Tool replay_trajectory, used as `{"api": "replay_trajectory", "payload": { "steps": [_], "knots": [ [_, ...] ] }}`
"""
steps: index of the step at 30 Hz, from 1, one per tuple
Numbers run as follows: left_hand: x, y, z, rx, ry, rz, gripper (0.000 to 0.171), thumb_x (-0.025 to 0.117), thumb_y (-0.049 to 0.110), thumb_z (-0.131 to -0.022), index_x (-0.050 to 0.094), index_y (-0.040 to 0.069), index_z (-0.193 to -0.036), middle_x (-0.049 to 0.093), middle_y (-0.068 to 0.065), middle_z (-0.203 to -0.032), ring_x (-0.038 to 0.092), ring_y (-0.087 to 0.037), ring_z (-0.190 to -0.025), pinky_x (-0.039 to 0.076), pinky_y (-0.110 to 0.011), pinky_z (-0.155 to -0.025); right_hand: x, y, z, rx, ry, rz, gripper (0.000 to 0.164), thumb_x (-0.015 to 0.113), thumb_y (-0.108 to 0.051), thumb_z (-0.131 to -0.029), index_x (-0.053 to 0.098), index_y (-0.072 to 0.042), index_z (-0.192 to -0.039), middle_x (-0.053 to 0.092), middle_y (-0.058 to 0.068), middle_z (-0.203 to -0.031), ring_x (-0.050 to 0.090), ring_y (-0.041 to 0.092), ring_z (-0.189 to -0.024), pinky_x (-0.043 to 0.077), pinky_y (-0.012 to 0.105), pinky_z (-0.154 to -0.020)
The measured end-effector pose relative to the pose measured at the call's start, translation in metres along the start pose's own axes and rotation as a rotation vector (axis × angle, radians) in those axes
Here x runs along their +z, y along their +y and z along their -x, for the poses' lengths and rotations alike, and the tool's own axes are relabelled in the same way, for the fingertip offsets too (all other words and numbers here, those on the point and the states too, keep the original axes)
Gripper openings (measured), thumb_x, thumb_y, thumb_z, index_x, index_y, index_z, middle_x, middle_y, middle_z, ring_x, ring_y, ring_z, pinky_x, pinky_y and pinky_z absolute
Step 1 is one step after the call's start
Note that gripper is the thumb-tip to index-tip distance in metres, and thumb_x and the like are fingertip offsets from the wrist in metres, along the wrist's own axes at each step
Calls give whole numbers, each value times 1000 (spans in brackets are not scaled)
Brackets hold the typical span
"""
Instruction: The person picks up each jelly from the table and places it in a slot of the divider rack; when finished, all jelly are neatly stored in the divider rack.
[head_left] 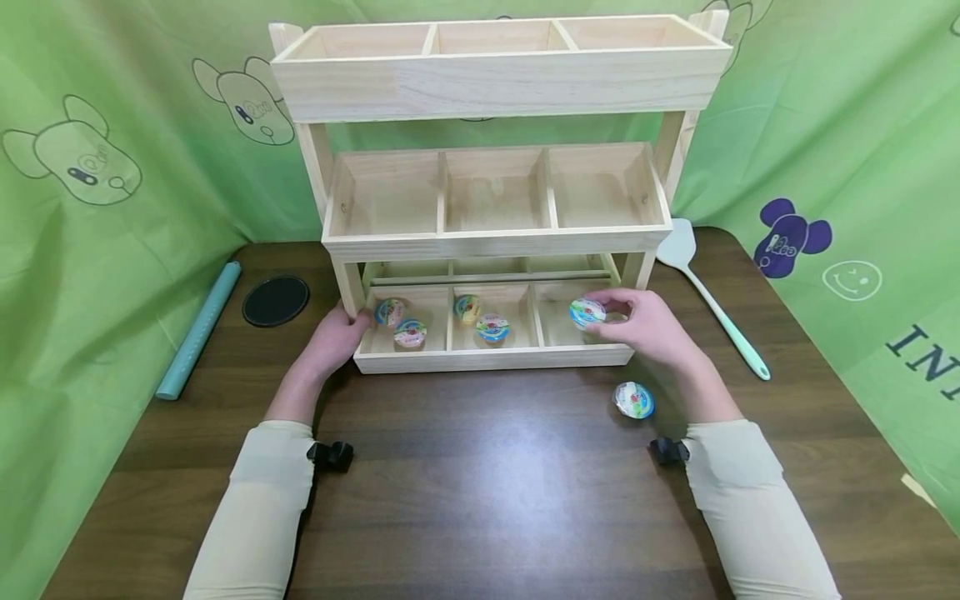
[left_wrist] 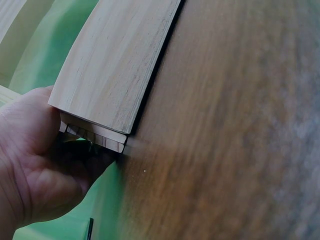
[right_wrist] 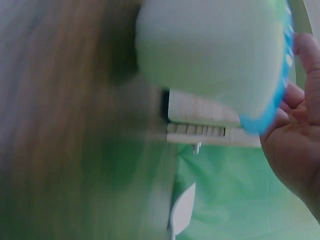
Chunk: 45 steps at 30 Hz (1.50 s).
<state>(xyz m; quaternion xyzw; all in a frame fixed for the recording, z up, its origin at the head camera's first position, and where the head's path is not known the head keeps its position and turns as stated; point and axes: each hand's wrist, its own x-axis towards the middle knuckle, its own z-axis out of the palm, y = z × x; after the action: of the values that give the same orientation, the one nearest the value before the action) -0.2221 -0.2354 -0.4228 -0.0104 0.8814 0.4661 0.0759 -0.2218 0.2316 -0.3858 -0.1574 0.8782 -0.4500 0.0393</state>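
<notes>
My right hand (head_left: 637, 321) pinches a jelly cup (head_left: 587, 312) with a printed lid over the right compartment of the bottom tray. Another jelly cup (head_left: 633, 400) rests on the table below that hand; in the right wrist view a blurred cup (right_wrist: 210, 50) covers much of the right fingers. At the tray's left end, my left hand (head_left: 337, 337) grips the wooden rack (head_left: 495, 360), thumb on the near side. Two jelly cups (head_left: 410, 333) sit in the tray's left compartment and two more jelly cups (head_left: 492, 327) in its middle one.
The rack's middle tray (head_left: 495, 243) and top tray (head_left: 502, 87) rise above the hands. A teal roll (head_left: 198, 333) and a black disc (head_left: 275, 301) lie on the left of the table. On the right is a spatula (head_left: 720, 308). Green cloth (head_left: 847, 167) hangs around the table.
</notes>
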Motion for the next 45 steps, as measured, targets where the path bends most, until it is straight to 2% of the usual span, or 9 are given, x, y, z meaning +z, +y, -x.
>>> {"api": "replay_trajectory", "payload": {
  "steps": [6,17,24,31,38,45],
  "knots": [
    [1,1,-1,13,-8,10,64,40,26,-105,21,-9,-155,46,-33,-144,50,-41,-129,40,-52,-109,7,-1,-9,14,59,74,45,83,-26,-84,72,-4,-122,72,12,-107,63,22,-96,49,22,-74],
    [-1,-1,0,8,-4,8,61,40,24,-105,27,-12,-151,50,-33,-139,53,-39,-125,42,-52,-107,22,-6,-25,63,58,73,45,81,-25,-84,71,-2,-122,71,14,-107,64,24,-95,50,29,-76],
    [0,-2,0,2,-9,6,63,40,26,-105,23,-12,-153,48,-34,-141,52,-41,-126,42,-53,-107,31,-8,-35,84,79,82,48,81,-27,-84,70,-1,-123,71,16,-110,65,26,-99,51,33,-82],
    [0,-1,0,8,-12,10,60,39,25,-106,25,-12,-152,48,-34,-141,50,-40,-129,40,-52,-109,37,-9,-41,114,64,73,46,81,-23,-84,70,-1,-123,71,17,-113,66,28,-102,53,37,-85],
    [1,-2,-1,9,-9,16,61,39,25,-106,23,-11,-153,49,-33,-140,52,-39,-126,42,-51,-106,42,-12,-45,161,35,55,48,80,-21,-84,68,-1,-126,69,17,-115,64,28,-104,51,38,-87],
    [1,-1,0,9,-8,23,62,39,23,-105,20,-11,-154,48,-34,-141,53,-40,-125,44,-51,-105,44,-11,-48,199,16,89,50,79,-16,-84,65,1,-129,68,19,-113,61,28,-101,49,34,-84]
  ]
}}
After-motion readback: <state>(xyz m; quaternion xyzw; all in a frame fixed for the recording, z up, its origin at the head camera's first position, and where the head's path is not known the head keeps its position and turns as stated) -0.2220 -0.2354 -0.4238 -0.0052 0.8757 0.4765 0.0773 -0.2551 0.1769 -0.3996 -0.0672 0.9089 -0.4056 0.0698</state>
